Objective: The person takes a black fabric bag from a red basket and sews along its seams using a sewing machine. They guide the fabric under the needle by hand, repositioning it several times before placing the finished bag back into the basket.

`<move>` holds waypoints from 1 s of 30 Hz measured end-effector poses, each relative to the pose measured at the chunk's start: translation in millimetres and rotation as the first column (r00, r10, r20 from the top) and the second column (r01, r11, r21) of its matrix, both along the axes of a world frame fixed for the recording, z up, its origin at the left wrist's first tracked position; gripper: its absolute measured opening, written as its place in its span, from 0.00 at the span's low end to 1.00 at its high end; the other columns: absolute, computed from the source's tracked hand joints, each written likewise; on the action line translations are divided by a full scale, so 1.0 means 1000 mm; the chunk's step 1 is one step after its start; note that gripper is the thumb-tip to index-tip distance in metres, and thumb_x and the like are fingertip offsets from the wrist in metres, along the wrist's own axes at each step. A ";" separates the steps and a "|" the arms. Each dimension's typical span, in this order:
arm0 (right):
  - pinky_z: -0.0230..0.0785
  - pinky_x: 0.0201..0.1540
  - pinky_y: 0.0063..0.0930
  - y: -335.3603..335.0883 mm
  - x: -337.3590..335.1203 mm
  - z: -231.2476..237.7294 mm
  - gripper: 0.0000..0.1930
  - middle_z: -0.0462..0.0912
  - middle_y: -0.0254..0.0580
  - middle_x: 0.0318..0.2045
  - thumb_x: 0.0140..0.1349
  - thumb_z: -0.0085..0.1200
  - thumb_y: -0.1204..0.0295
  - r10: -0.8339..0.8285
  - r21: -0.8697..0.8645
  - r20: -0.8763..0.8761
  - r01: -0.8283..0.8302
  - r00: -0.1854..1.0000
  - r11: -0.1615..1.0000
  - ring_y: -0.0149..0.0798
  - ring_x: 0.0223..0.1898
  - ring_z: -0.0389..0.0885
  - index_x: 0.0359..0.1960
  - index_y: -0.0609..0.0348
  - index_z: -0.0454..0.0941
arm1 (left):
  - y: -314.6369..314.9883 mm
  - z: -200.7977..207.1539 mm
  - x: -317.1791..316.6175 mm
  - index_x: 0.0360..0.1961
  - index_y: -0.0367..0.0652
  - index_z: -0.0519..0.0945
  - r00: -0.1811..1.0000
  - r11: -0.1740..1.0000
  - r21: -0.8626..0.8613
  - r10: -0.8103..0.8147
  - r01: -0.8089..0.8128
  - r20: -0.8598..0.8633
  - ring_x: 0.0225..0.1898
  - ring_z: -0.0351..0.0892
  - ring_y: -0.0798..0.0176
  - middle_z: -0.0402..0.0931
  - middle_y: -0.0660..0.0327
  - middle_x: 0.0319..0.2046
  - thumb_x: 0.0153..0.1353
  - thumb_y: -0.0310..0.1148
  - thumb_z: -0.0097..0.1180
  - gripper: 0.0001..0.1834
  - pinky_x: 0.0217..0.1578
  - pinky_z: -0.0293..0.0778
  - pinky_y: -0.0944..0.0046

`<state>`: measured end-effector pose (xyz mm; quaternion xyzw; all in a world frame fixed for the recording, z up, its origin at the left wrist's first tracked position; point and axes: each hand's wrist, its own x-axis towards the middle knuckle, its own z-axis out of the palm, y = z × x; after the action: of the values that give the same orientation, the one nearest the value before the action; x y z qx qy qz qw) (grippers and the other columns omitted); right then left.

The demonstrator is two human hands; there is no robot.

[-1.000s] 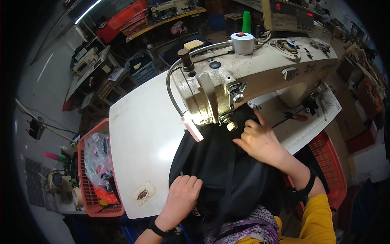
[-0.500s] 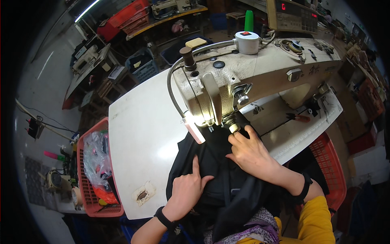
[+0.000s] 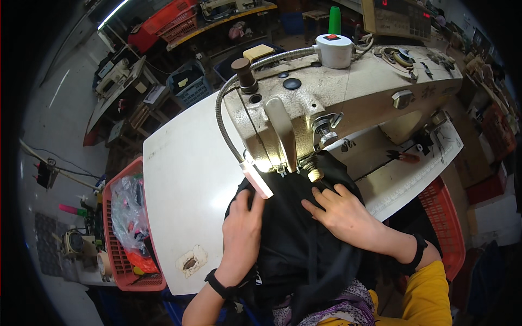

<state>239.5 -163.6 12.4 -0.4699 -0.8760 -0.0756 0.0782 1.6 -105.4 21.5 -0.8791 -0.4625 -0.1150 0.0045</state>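
Observation:
A piece of black cloth (image 3: pixel 291 239) lies bunched beneath the head of a cream sewing machine (image 3: pixel 348 87) and hangs down toward my lap. My left hand (image 3: pixel 243 225) rests on its left part, fingers stretched forward beside the tip of a small lit lamp (image 3: pixel 256 180). On the right part of the cloth, my right hand (image 3: pixel 341 213) lies with fingers spread, just below the brass-coloured presser knob (image 3: pixel 315 175). Neither hand has a visible grip on the cloth. The needle area is mostly hidden behind the machine head and lamp.
The white table (image 3: pixel 182 190) has a chipped hole near its front left. A red basket of plastic bags (image 3: pixel 110 233) stands at the left, another red basket (image 3: pixel 443 217) at the right. Orange-handled snips (image 3: pixel 406 156) lie under the machine arm.
My left hand has moved forward up the cloth toward the lamp, its pointing finger joined by the others. My right hand has drawn back slightly from the presser knob. The cloth has shifted.

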 end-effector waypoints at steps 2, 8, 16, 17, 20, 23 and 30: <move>0.64 0.51 0.30 -0.004 0.000 0.004 0.22 0.80 0.42 0.37 0.58 0.52 0.71 -0.003 0.029 0.036 0.002 0.999 1.000 0.35 0.44 0.77 0.55 0.64 0.81 | 0.001 0.007 0.001 0.66 0.40 0.72 0.965 0.964 0.044 -0.263 0.263 -0.006 0.58 0.72 0.52 0.64 0.51 0.68 0.50 0.18 0.56 0.36 0.63 0.65 0.49; 0.64 0.52 0.32 -0.011 -0.003 0.008 0.21 0.80 0.38 0.30 0.57 0.53 0.70 0.005 0.031 0.111 -0.009 0.994 0.999 0.36 0.39 0.77 0.51 0.68 0.81 | -0.001 0.002 0.017 0.57 0.41 0.76 0.887 0.879 -0.118 -0.458 0.461 0.054 0.62 0.72 0.56 0.72 0.57 0.59 0.53 0.25 0.61 0.27 0.71 0.53 0.42; 0.58 0.66 0.43 -0.003 -0.015 0.020 0.13 0.84 0.45 0.34 0.51 0.56 0.69 0.024 0.193 0.229 -0.070 0.973 0.979 0.40 0.48 0.80 0.33 0.64 0.86 | 0.000 -0.019 0.023 0.50 0.36 0.78 0.911 0.891 -0.212 -0.362 0.400 0.198 0.63 0.69 0.47 0.71 0.50 0.55 0.55 0.31 0.68 0.22 0.67 0.63 0.42; 0.58 0.66 0.43 0.000 -0.018 0.019 0.13 0.84 0.45 0.34 0.51 0.56 0.69 0.026 0.193 0.228 -0.071 0.973 0.979 0.40 0.48 0.80 0.33 0.64 0.86 | 0.000 -0.022 0.022 0.50 0.36 0.78 0.912 0.892 -0.213 -0.360 0.399 0.197 0.63 0.69 0.47 0.71 0.50 0.55 0.55 0.31 0.68 0.22 0.67 0.63 0.42; 0.65 0.64 0.38 0.009 -0.021 0.004 0.18 0.83 0.51 0.45 0.52 0.56 0.72 0.142 0.091 -0.034 -0.139 0.989 0.986 0.45 0.57 0.77 0.43 0.72 0.81 | 0.001 -0.025 0.020 0.58 0.32 0.74 0.892 0.889 -0.120 -0.419 0.441 0.171 0.65 0.66 0.40 0.68 0.42 0.59 0.58 0.38 0.66 0.30 0.62 0.68 0.49; 0.73 0.59 0.35 0.015 -0.016 -0.018 0.30 0.74 0.53 0.58 0.55 0.59 0.71 -0.047 -0.041 -0.199 0.039 0.979 0.998 0.47 0.61 0.74 0.60 0.73 0.69 | -0.003 -0.021 0.023 0.63 0.34 0.70 0.929 0.928 -0.097 -0.347 0.360 0.132 0.63 0.68 0.41 0.67 0.43 0.62 0.59 0.40 0.66 0.35 0.62 0.68 0.50; 0.74 0.57 0.33 0.010 -0.020 -0.030 0.26 0.74 0.52 0.61 0.63 0.55 0.67 -0.153 -0.053 -0.209 0.145 0.966 0.988 0.47 0.64 0.72 0.62 0.68 0.72 | -0.007 -0.019 0.023 0.66 0.40 0.70 0.977 0.957 -0.207 -0.185 0.204 0.111 0.65 0.65 0.41 0.67 0.43 0.62 0.60 0.45 0.65 0.36 0.63 0.68 0.50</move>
<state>219.2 -153.9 -17.3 -0.5412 -0.8260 -0.0144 0.1567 24.7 -112.3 3.0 -0.9095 -0.3832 -0.1034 -0.1238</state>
